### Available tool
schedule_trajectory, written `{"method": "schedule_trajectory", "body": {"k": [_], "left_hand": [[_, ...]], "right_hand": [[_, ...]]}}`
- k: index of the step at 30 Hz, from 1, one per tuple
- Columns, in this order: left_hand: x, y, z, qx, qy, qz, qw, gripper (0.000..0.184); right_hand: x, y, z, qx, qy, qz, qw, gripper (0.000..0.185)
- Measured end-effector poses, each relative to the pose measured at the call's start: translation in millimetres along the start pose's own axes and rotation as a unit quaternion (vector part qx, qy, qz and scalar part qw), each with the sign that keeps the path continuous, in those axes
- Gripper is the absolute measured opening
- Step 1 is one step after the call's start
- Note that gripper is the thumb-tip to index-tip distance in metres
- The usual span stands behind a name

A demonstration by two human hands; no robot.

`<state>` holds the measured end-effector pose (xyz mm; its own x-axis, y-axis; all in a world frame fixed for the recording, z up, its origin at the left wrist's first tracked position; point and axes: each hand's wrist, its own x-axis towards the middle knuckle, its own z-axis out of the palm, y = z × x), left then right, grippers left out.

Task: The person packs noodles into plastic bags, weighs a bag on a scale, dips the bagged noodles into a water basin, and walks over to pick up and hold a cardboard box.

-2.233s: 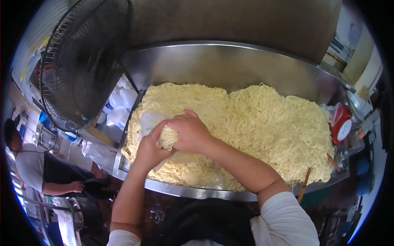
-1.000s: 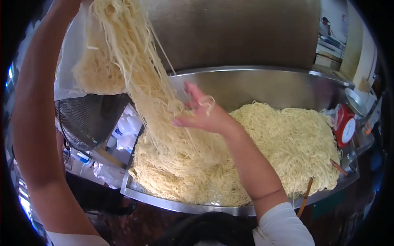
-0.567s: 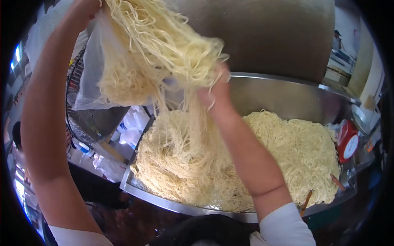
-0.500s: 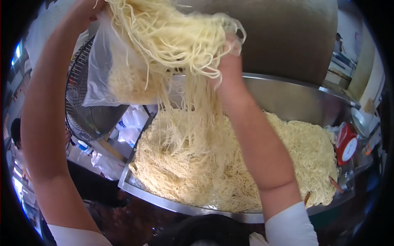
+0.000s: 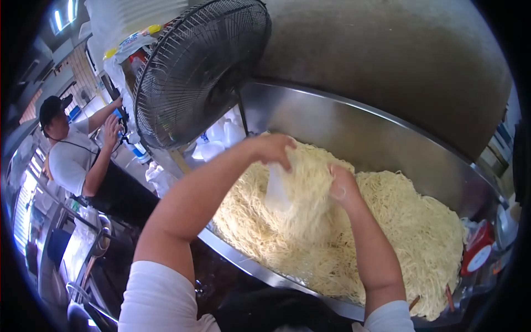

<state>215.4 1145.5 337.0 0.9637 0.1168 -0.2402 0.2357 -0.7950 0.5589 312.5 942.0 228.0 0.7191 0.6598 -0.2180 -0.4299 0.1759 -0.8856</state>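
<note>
A loose, motion-blurred bunch of pale yellow noodles (image 5: 312,185) hangs between my two hands above a metal trough (image 5: 359,113). My left hand (image 5: 272,149) is at the upper left of the bunch, fingers curled against the strands. On the right side, my right hand (image 5: 342,185) is closed around strands, its fingertips partly hidden. A whitish, translucent patch that looks like a plastic bag (image 5: 276,191) shows beneath my left hand, beside the bunch. More noodles (image 5: 406,221) lie heaped across the trough under both hands.
A large black fan (image 5: 202,72) stands behind the trough's left end. A red scale (image 5: 477,249) sits at the right end. Left of me, a person in a cap and dark apron (image 5: 74,149) stands with raised hands. White jugs (image 5: 224,135) stand below the fan.
Both hands have come down from high above the trough to just over the heap, bringing the noodles lower. The bag is now mostly out of sight. The view has turned left, showing the other person.
</note>
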Motion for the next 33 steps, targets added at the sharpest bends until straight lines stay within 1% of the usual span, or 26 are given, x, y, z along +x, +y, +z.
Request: {"method": "schedule_trajectory", "body": {"k": [1,2,3,4,5,6,7,8,9,10,12,13,15,17,18,19,20,21,22,24,25,28,29,31,32,33], "left_hand": [[1,-16,12,0.014,-0.009,-0.033,0.999,0.060],[8,-30,27,0.013,-0.008,-0.037,0.999,0.060],[16,-42,44,0.095,0.100,0.008,0.990,0.048],[19,-48,60,0.175,0.205,0.052,0.961,0.036],[15,-33,73,0.172,0.227,0.059,0.957,0.028],[8,-5,84,0.170,0.250,0.068,0.951,0.023],[-9,27,92,0.179,0.236,0.105,0.949,0.024],[-20,44,112,0.163,0.271,0.179,0.932,0.023],[-38,64,125,0.136,0.238,0.199,0.941,0.023],[-58,82,136,0.109,0.206,0.219,0.948,0.024],[-93,99,154,0.064,0.132,0.317,0.937,0.028],[-97,97,150,0.063,0.132,0.314,0.938,0.028],[-99,91,135,0.023,0.163,0.255,0.953,0.034],[-94,77,94,-0.119,0.276,0.216,0.929,0.034],[-98,68,65,-0.417,0.129,0.088,0.896,0.033],[-94,47,47,-0.243,0.304,0.158,0.908,0.027],[-108,48,33,-0.354,0.312,0.129,0.872,0.022],[-110,25,25,-0.333,0.334,0.122,0.873,0.019],[-124,24,21,-0.418,0.300,0.102,0.851,0.019],[-132,7,29,-0.444,0.308,0.082,0.837,0.020],[-143,5,32,-0.483,0.295,0.060,0.822,0.020],[-164,-5,48,-0.537,0.289,0.013,0.792,0.019],[-171,-11,53,-0.570,0.290,0.000,0.768,0.020],[-186,-22,62,-0.635,0.287,-0.009,0.717,0.021],[-194,-28,65,-0.637,0.292,-0.012,0.713,0.021],[-202,-35,66,-0.664,0.299,-0.011,0.685,0.020]], "right_hand": [[-9,12,-11,-0.163,0.086,-0.007,0.983,0.026],[-11,29,-34,-0.253,0.024,-0.050,0.966,0.028],[-9,43,-48,-0.339,-0.040,-0.090,0.936,0.030],[-15,42,-39,-0.339,-0.046,-0.086,0.936,0.030],[-30,34,-24,-0.182,-0.031,-0.004,0.983,0.029],[-45,25,-9,-0.019,-0.011,0.077,0.997,0.028],[-57,20,2,-0.020,-0.014,0.078,0.997,0.028],[-70,16,13,0.078,-0.005,0.069,0.995,0.030],[-76,15,23,0.173,0.005,0.058,0.983,0.033],[-81,14,28,0.188,-0.017,0.036,0.981,0.034],[-87,9,44,0.160,-0.083,-0.013,0.983,0.034],[-88,7,57,0.128,-0.123,-0.043,0.983,0.034],[-80,1,86,0.013,-0.194,-0.095,0.976,0.034],[-68,-3,107,-0.126,-0.241,-0.137,0.952,0.034],[-58,-6,114,-0.188,-0.259,-0.143,0.936,0.034],[-51,-11,116,-0.244,-0.273,-0.130,0.922,0.035],[-46,-15,115,-0.289,-0.283,-0.108,0.908,0.035],[-42,-20,114,-0.324,-0.293,-0.089,0.895,0.035],[-40,-21,113,-0.323,-0.284,-0.084,0.899,0.035],[-37,-20,114,-0.404,-0.344,-0.058,0.846,0.033],[-35,-12,110,-0.441,-0.316,-0.092,0.835,0.029],[-38,6,95,-0.420,-0.320,-0.098,0.843,0.038],[-37,22,84,-0.422,-0.324,-0.093,0.842,0.038],[-44,64,62,-0.522,-0.247,-0.361,0.732,0.048],[-55,74,57,-0.523,-0.254,-0.359,0.731,0.048],[-67,84,52,-0.647,-0.251,-0.302,0.653,0.049]]}}
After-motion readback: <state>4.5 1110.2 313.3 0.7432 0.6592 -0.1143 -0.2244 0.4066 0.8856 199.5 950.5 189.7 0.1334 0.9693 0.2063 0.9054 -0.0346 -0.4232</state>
